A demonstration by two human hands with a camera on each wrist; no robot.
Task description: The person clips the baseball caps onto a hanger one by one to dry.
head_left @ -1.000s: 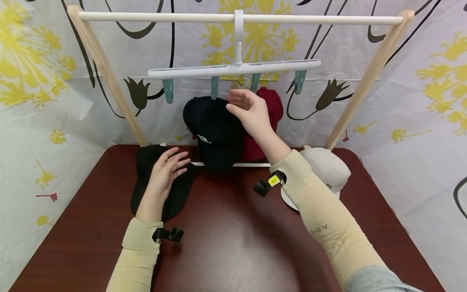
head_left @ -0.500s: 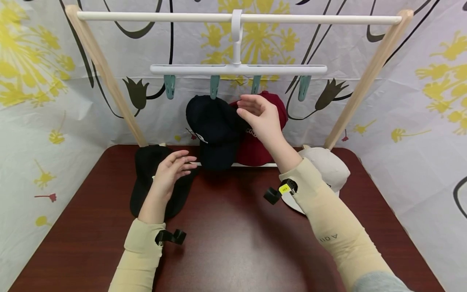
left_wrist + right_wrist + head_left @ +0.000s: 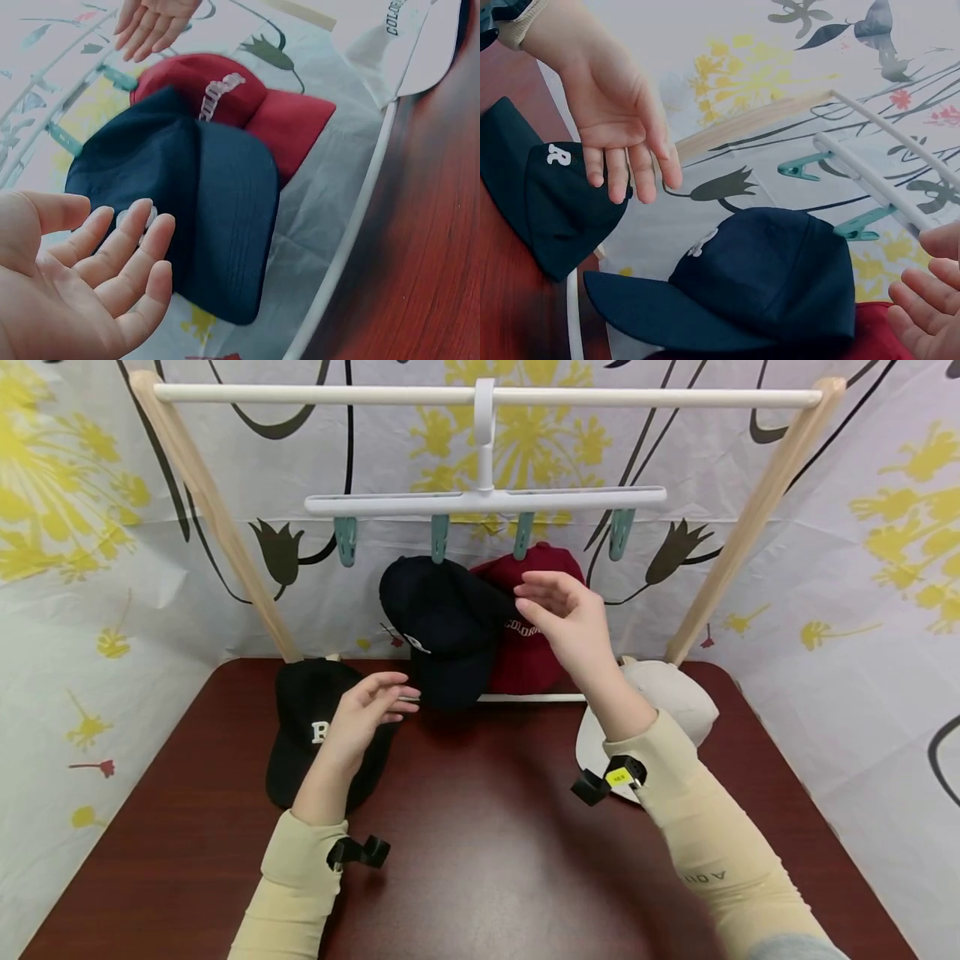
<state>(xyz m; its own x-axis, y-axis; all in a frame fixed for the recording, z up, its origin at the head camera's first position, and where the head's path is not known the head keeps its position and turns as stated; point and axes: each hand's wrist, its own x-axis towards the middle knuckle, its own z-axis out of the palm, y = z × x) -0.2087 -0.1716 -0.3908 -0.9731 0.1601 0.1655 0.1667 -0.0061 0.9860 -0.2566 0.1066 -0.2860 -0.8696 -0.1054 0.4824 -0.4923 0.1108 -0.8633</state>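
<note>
A dark navy cap (image 3: 442,635) and a red cap (image 3: 536,652) hang side by side from teal clips (image 3: 439,537) on a white hanger (image 3: 405,505); the navy one partly covers the red. My right hand (image 3: 573,622) is in front of the red cap, fingers relaxed and holding nothing. Lower on the left, my left hand (image 3: 363,718) hovers over a black cap (image 3: 296,727) with a white letter on its front, its fingers loosely bent around nothing. From the left wrist view, the left palm (image 3: 75,300) shows bare beside the navy cap (image 3: 232,217).
The hanger hooks over the white rail (image 3: 637,397) of a wooden-legged rack (image 3: 210,510). An off-white cap (image 3: 667,702) lies on the dark red table (image 3: 480,843) by the right leg. Two outer clips, left (image 3: 345,539) and right (image 3: 621,533), hold nothing.
My right hand has drawn away from the clips, moving right and down. My left hand has shifted slightly right. The hanger has swung a little, and more of the red cap shows.
</note>
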